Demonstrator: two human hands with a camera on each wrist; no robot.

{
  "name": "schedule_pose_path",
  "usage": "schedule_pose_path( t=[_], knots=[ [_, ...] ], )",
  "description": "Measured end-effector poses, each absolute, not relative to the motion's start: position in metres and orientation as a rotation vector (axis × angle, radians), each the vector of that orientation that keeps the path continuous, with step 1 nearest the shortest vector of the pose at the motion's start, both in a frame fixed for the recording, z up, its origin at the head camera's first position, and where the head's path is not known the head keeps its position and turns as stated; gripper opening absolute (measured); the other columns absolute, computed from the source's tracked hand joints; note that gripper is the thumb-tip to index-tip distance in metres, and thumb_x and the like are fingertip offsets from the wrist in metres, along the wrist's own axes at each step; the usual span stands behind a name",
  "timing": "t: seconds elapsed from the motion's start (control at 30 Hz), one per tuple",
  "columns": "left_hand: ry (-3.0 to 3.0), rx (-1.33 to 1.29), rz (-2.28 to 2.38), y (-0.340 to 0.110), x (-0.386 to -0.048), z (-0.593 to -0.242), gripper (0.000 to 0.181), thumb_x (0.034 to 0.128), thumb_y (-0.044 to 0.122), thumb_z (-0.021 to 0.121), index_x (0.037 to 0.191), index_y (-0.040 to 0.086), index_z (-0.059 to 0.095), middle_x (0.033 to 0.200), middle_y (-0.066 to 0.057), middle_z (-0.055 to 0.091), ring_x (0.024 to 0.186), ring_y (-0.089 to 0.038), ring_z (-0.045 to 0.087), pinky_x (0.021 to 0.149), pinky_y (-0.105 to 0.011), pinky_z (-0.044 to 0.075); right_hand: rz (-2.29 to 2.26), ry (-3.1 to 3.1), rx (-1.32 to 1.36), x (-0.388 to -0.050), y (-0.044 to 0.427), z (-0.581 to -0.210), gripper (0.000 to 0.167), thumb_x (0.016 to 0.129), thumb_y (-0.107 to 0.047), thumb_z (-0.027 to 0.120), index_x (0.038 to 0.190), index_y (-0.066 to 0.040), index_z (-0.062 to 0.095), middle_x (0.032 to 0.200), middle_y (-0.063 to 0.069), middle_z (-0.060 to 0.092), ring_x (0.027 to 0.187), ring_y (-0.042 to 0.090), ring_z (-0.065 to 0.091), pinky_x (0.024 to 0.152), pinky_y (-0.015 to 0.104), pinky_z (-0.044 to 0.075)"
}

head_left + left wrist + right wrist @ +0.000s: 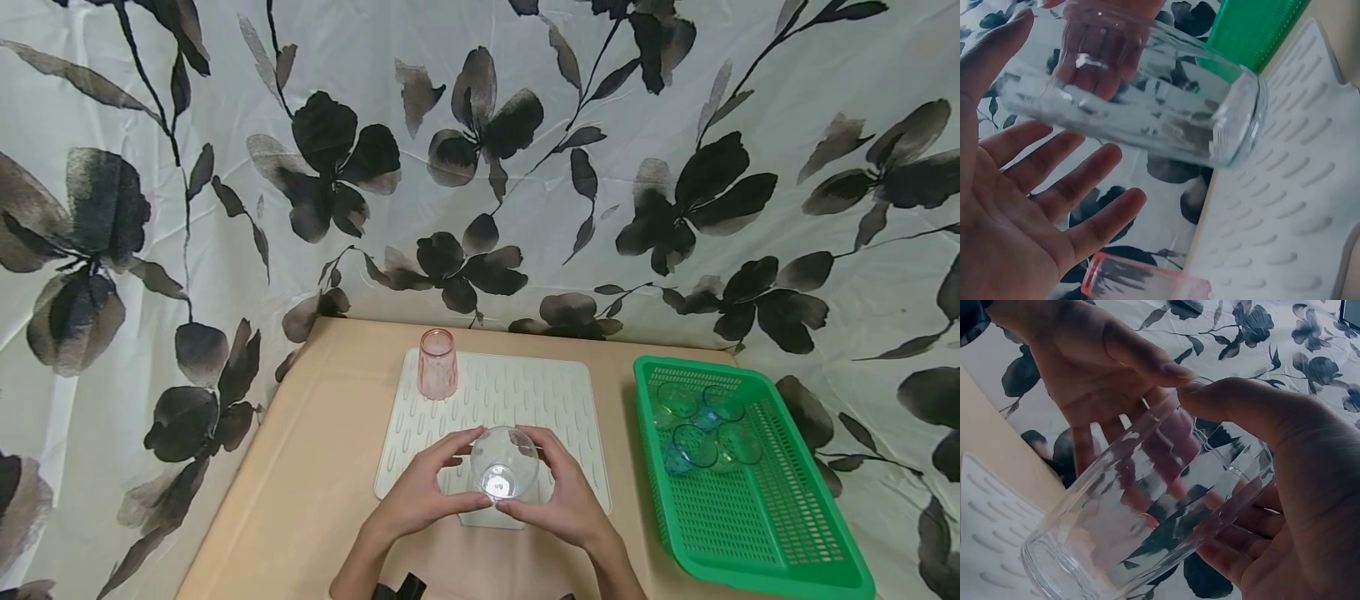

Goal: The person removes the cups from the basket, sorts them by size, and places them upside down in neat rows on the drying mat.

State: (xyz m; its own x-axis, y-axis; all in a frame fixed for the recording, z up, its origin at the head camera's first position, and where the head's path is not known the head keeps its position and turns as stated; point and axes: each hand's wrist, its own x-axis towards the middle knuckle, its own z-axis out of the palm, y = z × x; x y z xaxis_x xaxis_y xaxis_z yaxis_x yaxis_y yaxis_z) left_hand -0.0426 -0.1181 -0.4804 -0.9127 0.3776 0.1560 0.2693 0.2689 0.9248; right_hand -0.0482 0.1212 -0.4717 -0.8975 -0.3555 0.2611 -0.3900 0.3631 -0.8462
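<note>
A clear glass tumbler (pixel 504 463) is held up over the near part of the white ribbed mat (pixel 536 392). My right hand (pixel 562 493) grips it, thumb at the rim and fingers along the far side, as the right wrist view shows. My left hand (pixel 429 490) is beside it on the left. In the left wrist view the left fingers (pixel 1088 187) are spread and fairly straight, apart from the glass wall. The left thumb comes close to the rim; whether it touches cannot be told. A pink glass (pixel 437 365) stands on the mat's far left corner.
On the right is a green plastic basket (pixel 772 508) with several blue and greenish glasses (pixel 708 425) grouped at its far end. A tan table (pixel 277 500) lies under everything. Floral cloth (pixel 480 192) hangs behind and along the sides.
</note>
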Motion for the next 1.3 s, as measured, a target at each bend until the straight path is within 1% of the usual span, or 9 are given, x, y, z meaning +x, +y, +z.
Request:
schedule_pose_path(
  t=[0.17,0.3,0.4,0.6,0.7,0.9,1.1,1.2,1.3],
  knots=[
    [2.395,0.701,1.762,-0.111,-0.049,-0.479,0.081,0.077,0.039,0.088,0.147,0.03,0.048,0.141,0.007,0.059,0.126,-0.024,0.059,0.102,-0.036,0.057,1.651,-2.542,0.803,-0.052,0.121,-0.471,0.084,0.072,-0.036,0.092,0.142,-0.023,0.049,0.134,-0.003,0.06,0.12,0.022,0.061,0.103,0.04,0.055],
    [2.389,0.751,1.753,-0.109,-0.053,-0.479,0.082,0.0738,0.04,0.09,0.144,0.031,0.049,0.137,0.007,0.058,0.122,-0.022,0.059,0.099,-0.038,0.057,1.694,-2.512,0.874,-0.055,0.124,-0.471,0.084,0.072,-0.032,0.092,0.142,-0.022,0.049,0.134,-0.002,0.06,0.121,0.022,0.06,0.104,0.035,0.054],
    [2.366,0.772,1.733,-0.109,-0.055,-0.478,0.083,0.072,0.041,0.091,0.144,0.032,0.049,0.135,0.006,0.056,0.119,-0.02,0.057,0.097,-0.04,0.056,1.733,-2.48,0.93,-0.055,0.124,-0.47,0.084,0.071,-0.029,0.093,0.142,-0.019,0.049,0.134,0.001,0.06,0.121,0.024,0.06,0.104,0.034,0.054],
    [2.342,0.811,1.743,-0.109,-0.056,-0.477,0.082,0.0705,0.039,0.092,0.141,0.03,0.051,0.132,0.002,0.055,0.117,-0.025,0.056,0.095,-0.04,0.055,1.786,-2.445,0.981,-0.055,0.122,-0.468,0.084,0.071,-0.026,0.093,0.143,-0.017,0.049,0.135,0.006,0.06,0.121,0.026,0.059,0.104,0.033,0.054],
    [2.366,0.833,1.764,-0.109,-0.056,-0.478,0.082,0.0692,0.04,0.093,0.14,0.028,0.052,0.132,0.001,0.055,0.116,-0.022,0.056,0.094,-0.038,0.056,1.792,-2.453,0.994,-0.055,0.123,-0.468,0.086,0.073,-0.026,0.092,0.145,-0.018,0.047,0.137,0.005,0.058,0.123,0.024,0.058,0.106,0.031,0.053],
    [2.425,0.881,1.802,-0.109,-0.055,-0.478,0.085,0.0665,0.039,0.094,0.14,0.026,0.052,0.132,0.004,0.055,0.116,-0.014,0.056,0.094,-0.029,0.056,1.795,-2.461,1.04,-0.055,0.125,-0.467,0.093,0.075,-0.026,0.091,0.152,-0.017,0.039,0.143,0.003,0.053,0.128,0.019,0.054,0.11,0.028,0.048],
    [2.445,0.901,1.836,-0.108,-0.054,-0.477,0.085,0.0663,0.037,0.094,0.139,0.024,0.053,0.131,0.001,0.057,0.114,-0.019,0.058,0.093,-0.032,0.058,1.825,-2.457,1.061,-0.054,0.125,-0.469,0.096,0.076,-0.024,0.09,0.154,-0.016,0.035,0.144,0.009,0.051,0.129,0.027,0.053,0.111,0.028,0.047],
    [2.446,0.903,1.839,-0.108,-0.054,-0.476,0.084,0.0669,0.037,0.094,0.14,0.023,0.053,0.131,0.001,0.056,0.114,-0.022,0.058,0.093,-0.034,0.058,1.838,-2.46,1.056,-0.055,0.124,-0.477,0.093,0.076,-0.023,0.09,0.152,-0.017,0.038,0.144,0.008,0.051,0.129,0.026,0.053,0.109,0.031,0.049],
    [2.449,0.909,1.837,-0.107,-0.053,-0.475,0.084,0.0676,0.037,0.093,0.14,0.023,0.053,0.132,0.002,0.056,0.115,-0.023,0.059,0.093,-0.034,0.059,1.853,-2.488,1.024,-0.055,0.124,-0.49,0.089,0.075,-0.022,0.09,0.149,-0.017,0.041,0.142,0.008,0.052,0.128,0.023,0.054,0.107,0.031,0.05]
  ],
)
